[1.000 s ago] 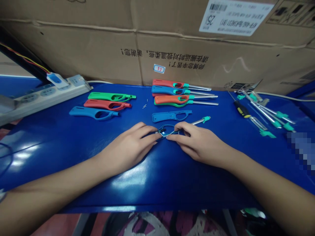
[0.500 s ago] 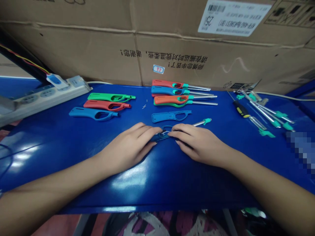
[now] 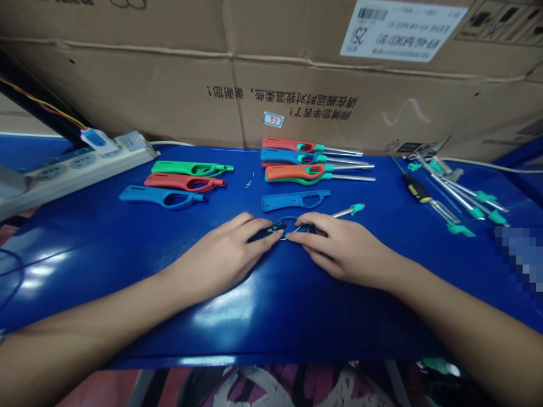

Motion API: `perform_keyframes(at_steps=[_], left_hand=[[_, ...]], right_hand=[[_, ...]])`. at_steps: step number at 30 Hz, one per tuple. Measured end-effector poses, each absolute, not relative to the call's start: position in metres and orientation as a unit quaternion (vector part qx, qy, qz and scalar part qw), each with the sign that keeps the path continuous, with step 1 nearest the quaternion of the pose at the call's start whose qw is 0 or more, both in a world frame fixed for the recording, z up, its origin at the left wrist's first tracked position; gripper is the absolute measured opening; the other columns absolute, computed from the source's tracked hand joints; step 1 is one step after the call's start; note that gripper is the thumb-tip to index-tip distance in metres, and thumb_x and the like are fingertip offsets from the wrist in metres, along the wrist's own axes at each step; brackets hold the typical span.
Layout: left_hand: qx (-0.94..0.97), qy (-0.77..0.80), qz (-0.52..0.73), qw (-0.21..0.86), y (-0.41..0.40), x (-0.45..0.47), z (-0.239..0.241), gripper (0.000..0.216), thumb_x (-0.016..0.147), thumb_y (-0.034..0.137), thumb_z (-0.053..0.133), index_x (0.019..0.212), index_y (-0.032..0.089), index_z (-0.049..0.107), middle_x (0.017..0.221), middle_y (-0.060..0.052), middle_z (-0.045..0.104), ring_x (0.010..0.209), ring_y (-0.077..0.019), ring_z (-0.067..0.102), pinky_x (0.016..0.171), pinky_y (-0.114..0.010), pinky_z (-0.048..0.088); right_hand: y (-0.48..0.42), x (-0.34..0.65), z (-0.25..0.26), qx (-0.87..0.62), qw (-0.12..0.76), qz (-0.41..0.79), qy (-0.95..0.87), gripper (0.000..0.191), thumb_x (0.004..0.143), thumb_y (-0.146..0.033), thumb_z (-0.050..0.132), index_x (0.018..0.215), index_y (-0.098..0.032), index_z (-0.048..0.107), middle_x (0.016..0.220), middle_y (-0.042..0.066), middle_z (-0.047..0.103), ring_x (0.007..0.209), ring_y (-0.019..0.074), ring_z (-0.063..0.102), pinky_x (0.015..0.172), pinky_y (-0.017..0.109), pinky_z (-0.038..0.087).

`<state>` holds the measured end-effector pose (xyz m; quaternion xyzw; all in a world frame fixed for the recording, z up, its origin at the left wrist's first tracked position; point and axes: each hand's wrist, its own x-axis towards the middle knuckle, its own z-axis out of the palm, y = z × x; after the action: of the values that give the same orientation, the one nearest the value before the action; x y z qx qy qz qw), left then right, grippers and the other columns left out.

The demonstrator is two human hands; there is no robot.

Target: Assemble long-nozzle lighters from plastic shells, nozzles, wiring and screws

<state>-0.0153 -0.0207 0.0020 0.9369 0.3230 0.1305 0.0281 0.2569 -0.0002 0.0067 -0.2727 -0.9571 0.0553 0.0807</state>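
Note:
A blue lighter casing point(image 3: 289, 219) with a trigger loop lies between my hands, low over the table, mostly covered by fingers. Thin wires point(image 3: 283, 238) and dark small parts show in it. My left hand point(image 3: 229, 249) is closed around its left end, with thumb and forefinger at the wires. On the other side, my right hand point(image 3: 345, 246) grips the casing, fingertips touching a pale wire. Beyond the right knuckles sticks out a metal tube with a green tip point(image 3: 357, 209). Just behind lies a second blue casing half point(image 3: 294, 200), its inner side up.
Assembled lighters point(image 3: 297, 158) are stacked at the back middle. Green, red and blue lighter bodies point(image 3: 184, 181) lie left, near a power strip point(image 3: 76, 167). A screwdriver point(image 3: 416, 187) and several metal tubes point(image 3: 458, 195) lie right. A cardboard box point(image 3: 169, 73) stands behind.
My fingertips have shifted over the casing. The left thumb and forefinger have come forward onto the wires, and the right fingers have opened slightly, showing more wires. Other objects stay put.

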Motion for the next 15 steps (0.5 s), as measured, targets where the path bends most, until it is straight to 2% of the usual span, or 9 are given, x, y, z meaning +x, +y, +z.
perform_keyframes(at_steps=[4,8,15], left_hand=[[0.914,0.361,0.173,0.073,-0.0218,-0.0159,0.0003,0.045,0.101,0.025,0.052,0.145,0.014,0.049,0.125,-0.014,0.066,0.108,-0.0259,0.061,0.093,-0.043,0.056],[0.888,0.393,0.204,0.123,-0.0222,-0.0166,-0.0014,0.044,0.099,0.028,0.057,0.14,0.013,0.051,0.12,-0.013,0.067,0.111,-0.0251,0.063,0.095,-0.04,0.055],[0.903,0.351,0.204,0.14,-0.0237,-0.0134,-0.0019,0.045,0.099,0.028,0.058,0.142,0.017,0.05,0.117,-0.011,0.069,0.108,-0.0243,0.063,0.093,-0.04,0.056]], right_hand=[[-0.0013,0.2571,0.0064,-0.259,0.086,0.061,-0.96,0.04,0.099,-0.021,0.044,0.137,-0.02,0.057,0.132,0.015,0.058,0.111,0.027,0.061,0.086,0.042,0.056],[-0.001,0.2574,0.0048,-0.266,0.093,0.078,-0.956,0.037,0.1,-0.022,0.044,0.135,-0.019,0.058,0.128,0.014,0.059,0.107,0.0246,0.061,0.085,0.039,0.055],[-0.0019,0.255,0.0008,-0.309,0.129,0.084,-0.938,0.024,0.104,-0.033,0.044,0.111,-0.02,0.063,0.11,0.009,0.064,0.091,0.0187,0.062,0.076,0.032,0.051]])
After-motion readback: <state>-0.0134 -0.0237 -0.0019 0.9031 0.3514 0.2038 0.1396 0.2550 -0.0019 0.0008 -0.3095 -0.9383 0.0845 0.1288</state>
